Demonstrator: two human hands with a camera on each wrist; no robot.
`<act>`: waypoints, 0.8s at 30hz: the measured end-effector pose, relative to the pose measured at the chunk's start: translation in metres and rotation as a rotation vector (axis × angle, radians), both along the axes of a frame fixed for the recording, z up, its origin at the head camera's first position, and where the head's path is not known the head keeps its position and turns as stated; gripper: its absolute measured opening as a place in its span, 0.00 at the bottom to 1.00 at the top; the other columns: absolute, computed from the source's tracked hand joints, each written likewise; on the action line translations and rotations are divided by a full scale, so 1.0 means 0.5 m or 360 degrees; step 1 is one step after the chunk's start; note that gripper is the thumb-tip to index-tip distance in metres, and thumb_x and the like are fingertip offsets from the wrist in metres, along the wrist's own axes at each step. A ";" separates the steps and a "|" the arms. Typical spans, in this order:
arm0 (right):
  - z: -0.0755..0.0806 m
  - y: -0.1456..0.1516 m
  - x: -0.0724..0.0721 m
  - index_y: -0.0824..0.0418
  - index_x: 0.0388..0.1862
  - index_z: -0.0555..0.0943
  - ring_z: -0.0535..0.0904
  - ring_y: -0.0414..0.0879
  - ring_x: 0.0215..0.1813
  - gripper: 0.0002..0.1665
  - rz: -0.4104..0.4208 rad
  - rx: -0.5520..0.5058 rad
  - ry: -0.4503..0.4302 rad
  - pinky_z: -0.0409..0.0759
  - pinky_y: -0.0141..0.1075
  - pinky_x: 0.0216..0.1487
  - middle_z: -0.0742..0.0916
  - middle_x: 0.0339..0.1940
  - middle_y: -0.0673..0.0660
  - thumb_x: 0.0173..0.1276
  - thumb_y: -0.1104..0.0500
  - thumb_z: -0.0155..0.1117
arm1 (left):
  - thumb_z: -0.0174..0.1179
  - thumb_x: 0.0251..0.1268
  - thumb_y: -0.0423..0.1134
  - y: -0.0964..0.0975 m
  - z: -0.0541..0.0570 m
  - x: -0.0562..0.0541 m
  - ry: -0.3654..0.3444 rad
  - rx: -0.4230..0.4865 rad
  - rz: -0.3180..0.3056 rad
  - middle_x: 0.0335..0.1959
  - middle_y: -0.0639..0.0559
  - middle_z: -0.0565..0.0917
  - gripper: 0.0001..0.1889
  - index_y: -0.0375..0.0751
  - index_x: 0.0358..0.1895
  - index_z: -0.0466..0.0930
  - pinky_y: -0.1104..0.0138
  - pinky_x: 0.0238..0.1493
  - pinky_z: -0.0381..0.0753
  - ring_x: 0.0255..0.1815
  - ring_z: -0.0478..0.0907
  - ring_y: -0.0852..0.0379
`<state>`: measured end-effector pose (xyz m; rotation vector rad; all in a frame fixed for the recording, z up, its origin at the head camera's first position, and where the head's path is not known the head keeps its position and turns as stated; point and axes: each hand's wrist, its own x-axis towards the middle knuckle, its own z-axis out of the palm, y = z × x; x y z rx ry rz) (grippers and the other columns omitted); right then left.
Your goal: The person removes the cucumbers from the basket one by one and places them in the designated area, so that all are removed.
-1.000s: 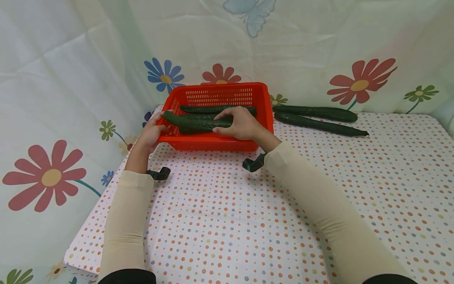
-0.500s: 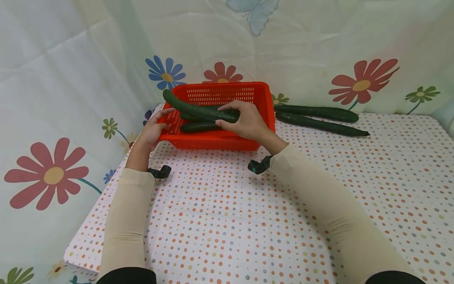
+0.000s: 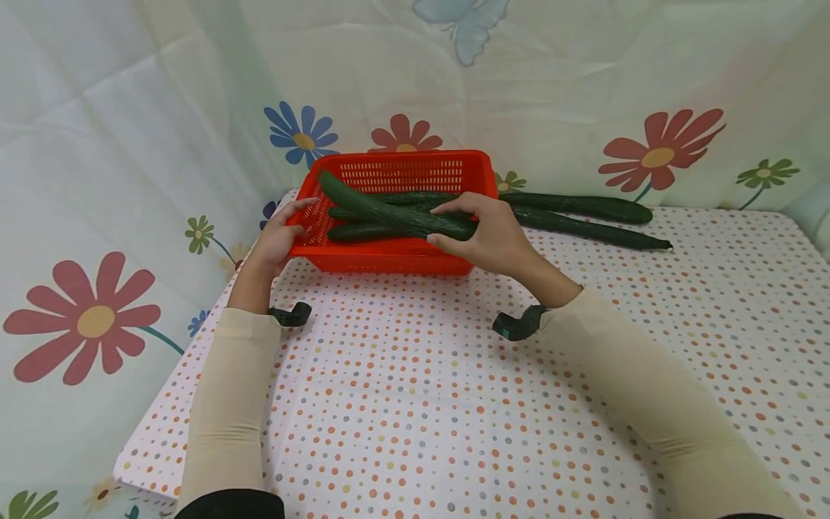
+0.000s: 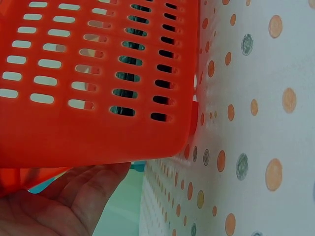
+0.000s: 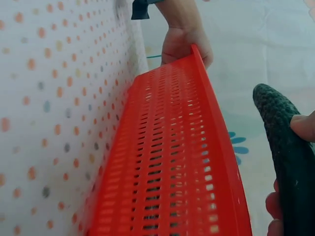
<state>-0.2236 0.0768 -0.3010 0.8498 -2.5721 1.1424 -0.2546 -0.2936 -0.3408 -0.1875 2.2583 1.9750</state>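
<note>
My left hand (image 3: 279, 234) grips the left end of a red plastic basket (image 3: 389, 261), thumb and fingers around its rim. Pinched by its right end in my right hand (image 3: 486, 234) is a dark green cucumber (image 3: 389, 213). It slants across the basket's opening, its left end raised. Below it in the head view, several more cucumbers (image 3: 363, 231) lie lengthwise in the basket. The right wrist view shows the held cucumber (image 5: 283, 132) above the basket rim (image 5: 221, 128), thumb on one side and fingers on the other. Dark shapes show through the basket's slots (image 4: 125, 93) in the left wrist view.
Two long cucumbers, one behind (image 3: 583, 206) and one in front (image 3: 590, 228), lie on the table right of the basket. A dotted cloth (image 3: 389, 404) covers the table. A flower-printed curtain (image 3: 532, 94) hangs close behind and along the left side.
My right hand has raised the cucumber from among the others, tilted its left end up, then moved it rightward. The left hand has stayed on the basket's left rim.
</note>
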 end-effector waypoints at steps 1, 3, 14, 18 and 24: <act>-0.001 0.009 0.006 0.52 0.54 0.84 0.78 0.50 0.56 0.25 -0.0007 0.0011 0.0002 0.76 0.51 0.57 0.86 0.52 0.53 0.58 0.47 0.75 | 0.41 0.71 0.28 0.000 0.000 0.000 0.0003 -0.0002 0.0001 0.76 0.47 0.59 0.30 0.62 0.71 0.65 0.70 0.40 0.86 0.70 0.67 0.40; -0.003 0.027 0.020 0.52 0.54 0.84 0.78 0.50 0.54 0.25 -0.0023 0.0036 0.0007 0.76 0.52 0.56 0.86 0.51 0.54 0.58 0.48 0.74 | 0.41 0.71 0.28 0.000 -0.002 0.000 0.0005 -0.0002 0.0003 0.76 0.47 0.59 0.31 0.62 0.71 0.65 0.70 0.40 0.87 0.70 0.67 0.40; -0.011 0.112 0.091 0.57 0.49 0.86 0.77 0.44 0.38 0.23 -0.0115 0.0149 0.0142 0.79 0.35 0.36 0.87 0.41 0.53 0.53 0.54 0.78 | 0.38 0.70 0.25 0.000 -0.003 -0.005 -0.0005 0.0067 -0.0008 0.75 0.45 0.60 0.31 0.60 0.71 0.66 0.69 0.37 0.87 0.68 0.67 0.38; -0.010 0.131 0.106 0.58 0.48 0.86 0.76 0.43 0.35 0.23 -0.0113 0.0173 0.0170 0.78 0.31 0.33 0.85 0.38 0.53 0.52 0.55 0.79 | 0.39 0.70 0.26 -0.002 -0.003 -0.005 0.0003 0.0057 -0.0007 0.75 0.46 0.60 0.31 0.60 0.70 0.66 0.70 0.37 0.87 0.68 0.67 0.38; -0.012 0.147 0.115 0.59 0.47 0.86 0.75 0.42 0.33 0.23 -0.0124 0.0199 0.0183 0.78 0.31 0.31 0.85 0.35 0.52 0.50 0.57 0.80 | 0.41 0.71 0.27 -0.002 -0.005 -0.004 -0.0005 0.0023 -0.0006 0.76 0.47 0.59 0.31 0.62 0.71 0.66 0.70 0.40 0.86 0.69 0.67 0.39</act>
